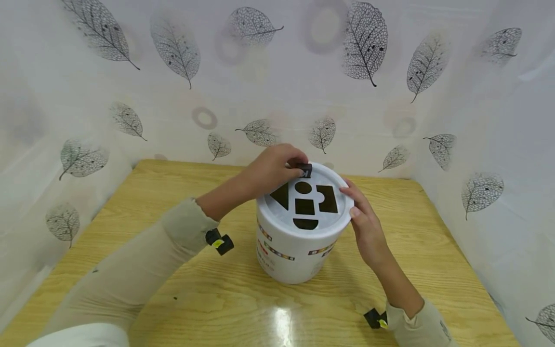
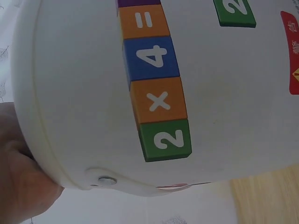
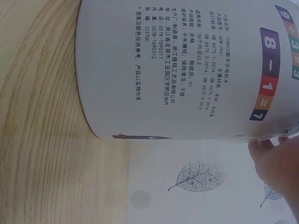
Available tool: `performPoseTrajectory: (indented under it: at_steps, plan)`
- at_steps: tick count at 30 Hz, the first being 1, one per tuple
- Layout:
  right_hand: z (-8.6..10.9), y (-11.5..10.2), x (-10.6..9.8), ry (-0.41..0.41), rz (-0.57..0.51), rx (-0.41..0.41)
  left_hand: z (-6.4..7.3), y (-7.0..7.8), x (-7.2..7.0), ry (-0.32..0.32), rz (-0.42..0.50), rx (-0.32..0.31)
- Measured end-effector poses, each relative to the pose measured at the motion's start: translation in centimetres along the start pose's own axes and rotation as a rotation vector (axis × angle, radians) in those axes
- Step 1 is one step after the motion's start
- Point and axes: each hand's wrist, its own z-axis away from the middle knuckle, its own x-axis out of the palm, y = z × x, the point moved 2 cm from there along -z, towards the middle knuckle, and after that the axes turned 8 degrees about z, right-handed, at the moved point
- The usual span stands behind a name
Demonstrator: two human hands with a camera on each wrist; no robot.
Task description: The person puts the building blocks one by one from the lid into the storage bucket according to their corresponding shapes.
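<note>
A white toy bucket (image 1: pixel 288 260) stands upright on the table, its white lid (image 1: pixel 284 224) pierced by several shaped holes. At the lid's far edge my left hand (image 1: pixel 275 166) pinches a small black block (image 1: pixel 306 170) marked with a pale letter that looks like K. My right hand (image 1: pixel 368 229) holds the lid's rim on the right side, thumb and fingers around the edge. In the left wrist view, part of the left hand (image 2: pixel 23 172) shows behind the rim; its fingertips are hidden. The right wrist view shows the right hand (image 3: pixel 278 161) at the bucket's top edge.
The bucket stands on a wooden table (image 1: pixel 208 299) with a glossy glare near the front. A pale curtain (image 1: pixel 277 96) with leaf prints encloses the back and sides. Small black devices (image 1: pixel 219 242) are worn at both wrists.
</note>
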Motion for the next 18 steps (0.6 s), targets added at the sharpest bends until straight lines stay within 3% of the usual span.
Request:
performPoseTrajectory:
  at_steps: [5,10,14,18]
  plan:
    - [0.0,-0.1,0.0,-0.004,0.005,0.008,0.4,-0.3,0.0,-0.022,-0.03,-0.035]
    - [0.0,-0.2,0.0,-0.002,0.008,-0.003,1.4,-0.9,-0.6,0.024,0.03,-0.044]
    - [0.0,-0.1,0.0,-0.001,0.0,-0.007,3.2,-1.4,-1.7,0.071,0.127,-0.017]
    - [0.0,0.0,0.1,0.001,-0.01,-0.005,5.7,-2.2,-3.1,0.119,0.154,0.016]
